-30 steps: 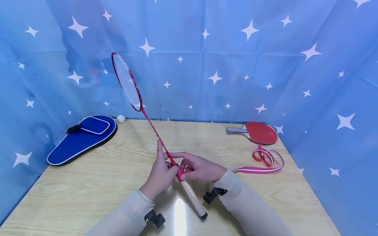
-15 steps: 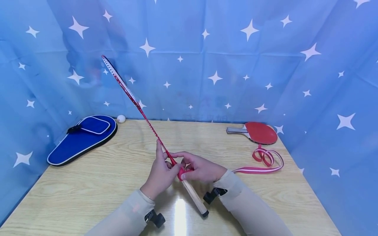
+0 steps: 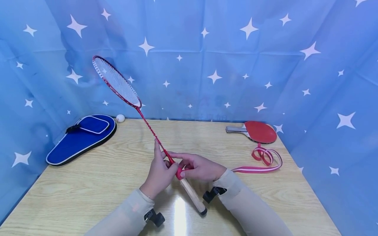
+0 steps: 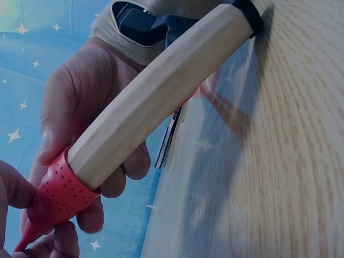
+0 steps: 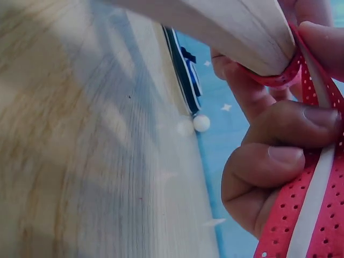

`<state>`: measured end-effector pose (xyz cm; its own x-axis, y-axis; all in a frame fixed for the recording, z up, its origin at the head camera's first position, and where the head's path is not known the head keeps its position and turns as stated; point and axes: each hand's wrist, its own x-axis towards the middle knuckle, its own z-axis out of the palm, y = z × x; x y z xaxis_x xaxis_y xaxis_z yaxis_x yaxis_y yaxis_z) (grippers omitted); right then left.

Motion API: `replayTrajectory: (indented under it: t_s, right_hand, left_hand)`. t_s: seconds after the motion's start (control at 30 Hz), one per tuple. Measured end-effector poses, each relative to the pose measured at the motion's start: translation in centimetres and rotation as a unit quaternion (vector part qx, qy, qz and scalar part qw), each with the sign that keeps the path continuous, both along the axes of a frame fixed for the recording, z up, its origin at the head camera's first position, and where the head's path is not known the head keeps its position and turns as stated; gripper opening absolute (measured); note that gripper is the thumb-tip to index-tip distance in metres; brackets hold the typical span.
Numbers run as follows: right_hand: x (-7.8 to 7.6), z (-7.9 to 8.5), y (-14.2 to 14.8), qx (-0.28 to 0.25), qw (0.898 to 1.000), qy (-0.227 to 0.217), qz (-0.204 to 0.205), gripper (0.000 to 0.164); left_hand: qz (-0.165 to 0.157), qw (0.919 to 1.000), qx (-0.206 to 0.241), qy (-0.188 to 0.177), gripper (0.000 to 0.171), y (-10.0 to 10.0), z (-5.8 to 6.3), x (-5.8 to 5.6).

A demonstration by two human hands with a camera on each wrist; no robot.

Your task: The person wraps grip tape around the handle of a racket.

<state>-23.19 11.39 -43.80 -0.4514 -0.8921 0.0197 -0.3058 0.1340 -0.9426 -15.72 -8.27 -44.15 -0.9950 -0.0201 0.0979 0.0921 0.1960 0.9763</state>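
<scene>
As fingers curl, hands grip racket and tape.

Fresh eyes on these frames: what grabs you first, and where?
Likely the badminton racket, its strung head raised against the starry blue curtain and its bare wooden handle slanting down. Next, the pink perforated tape around the top of that handle, with the right hand holding its strip. Then the red table-tennis paddle, far right on the table.
</scene>
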Motion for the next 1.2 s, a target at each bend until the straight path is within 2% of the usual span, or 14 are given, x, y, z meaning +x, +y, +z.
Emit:
replayTrajectory:
  t_s: [0.17, 0.47, 0.63, 0.93, 1.2]
  right_hand:
    - [-0.21, -0.02, 0.11, -0.014, 0.999, -0.023, 0.023, 0.076]
    - [-0.50, 0.09, 0.28, -0.005, 0.999, 0.002, 0.036, 0.075]
    - [-0.55, -0.02, 0.36, 0.003, 0.999, -0.005, 0.036, 0.074]
    - [-0.44, -0.01, 0.29, 0.006, 1.000, 0.020, 0.016, 0.074]
    - [-0.25, 0.06, 0.13, 0.004, 1.000, 0.009, -0.014, 0.074]
  left_hand:
    - [-0.008, 0.9999, 0.011, 0.001, 0.117, -0.14, 0.02, -0.03]
    - [-0.008, 0.9999, 0.012, -0.002, 0.118, -0.20, 0.09, -0.25]
    - [-0.010, 0.9999, 0.013, -0.005, 0.118, -0.28, 0.08, -0.28]
    - [-0.010, 0.9998, 0.019, -0.002, 0.118, -0.29, 0.24, -0.32]
    - [-0.006, 0.9999, 0.005, 0.010, 0.128, -0.15, 0.04, -0.56]
